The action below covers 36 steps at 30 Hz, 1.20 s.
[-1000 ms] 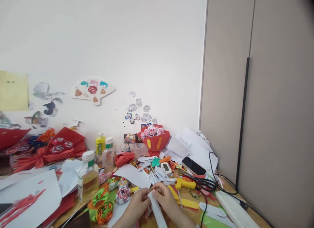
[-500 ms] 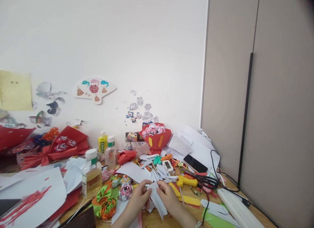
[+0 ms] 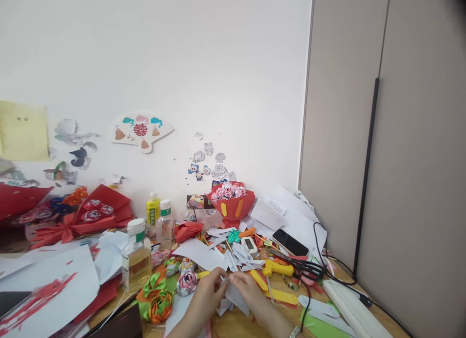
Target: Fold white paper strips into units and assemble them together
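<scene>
Your left hand [image 3: 211, 288] and right hand [image 3: 246, 288] pinch the white paper [image 3: 237, 298] near its upper end; it hangs between your wrists, over the table [image 3: 229, 327]; fingertip contact is partly hidden; a light, even pinch should prevent stray creases.
</scene>
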Tool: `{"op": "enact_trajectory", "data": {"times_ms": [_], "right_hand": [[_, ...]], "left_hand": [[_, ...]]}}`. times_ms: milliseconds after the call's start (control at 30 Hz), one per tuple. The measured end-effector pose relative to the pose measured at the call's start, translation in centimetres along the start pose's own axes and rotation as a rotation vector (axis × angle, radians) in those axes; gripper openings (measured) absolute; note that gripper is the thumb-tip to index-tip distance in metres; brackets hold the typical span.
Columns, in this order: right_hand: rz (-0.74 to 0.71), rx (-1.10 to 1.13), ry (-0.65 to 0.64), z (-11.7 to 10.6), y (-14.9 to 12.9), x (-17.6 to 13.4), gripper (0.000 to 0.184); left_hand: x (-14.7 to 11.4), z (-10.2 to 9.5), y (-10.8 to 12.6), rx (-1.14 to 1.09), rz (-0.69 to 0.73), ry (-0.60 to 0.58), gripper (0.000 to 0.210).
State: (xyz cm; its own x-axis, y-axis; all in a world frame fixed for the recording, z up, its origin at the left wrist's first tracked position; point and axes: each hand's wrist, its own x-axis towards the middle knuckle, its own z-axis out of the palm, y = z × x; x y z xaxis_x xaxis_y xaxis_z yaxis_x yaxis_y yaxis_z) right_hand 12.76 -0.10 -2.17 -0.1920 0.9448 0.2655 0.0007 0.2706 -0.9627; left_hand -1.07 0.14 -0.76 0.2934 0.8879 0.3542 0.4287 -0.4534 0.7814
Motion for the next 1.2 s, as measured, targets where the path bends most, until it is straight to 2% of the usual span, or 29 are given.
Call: {"op": "enact_trajectory", "data": {"times_ms": [133,333,567,933,1200], "right_hand": [[-0.025,-0.082,-0.029,0.1,-0.7,0.0,0.029],[-0.034,-0.204,0.042,-0.1,-0.5,0.3,0.023],[-0.028,-0.191,0.037,-0.7,-0.2,0.4,0.024],[-0.004,-0.214,0.054,-0.8,0.8,0.4,0.015],[0.002,-0.182,0.030,-0.7,0.5,0.4,0.022]], "left_hand": [[0.0,0.0,-0.3,0.001,-0.011,0.001,0.011],[0.5,0.4,-0.8,-0.147,-0.080,-0.020,0.013],[0.7,0.4,-0.6,-0.319,-0.128,-0.057,0.022],[0.8,0.4,-0.7,-0.300,-0.160,-0.020,0.022],[0.7,0.2,-0.4,-0.302,-0.147,-0.023,0.023]]}}
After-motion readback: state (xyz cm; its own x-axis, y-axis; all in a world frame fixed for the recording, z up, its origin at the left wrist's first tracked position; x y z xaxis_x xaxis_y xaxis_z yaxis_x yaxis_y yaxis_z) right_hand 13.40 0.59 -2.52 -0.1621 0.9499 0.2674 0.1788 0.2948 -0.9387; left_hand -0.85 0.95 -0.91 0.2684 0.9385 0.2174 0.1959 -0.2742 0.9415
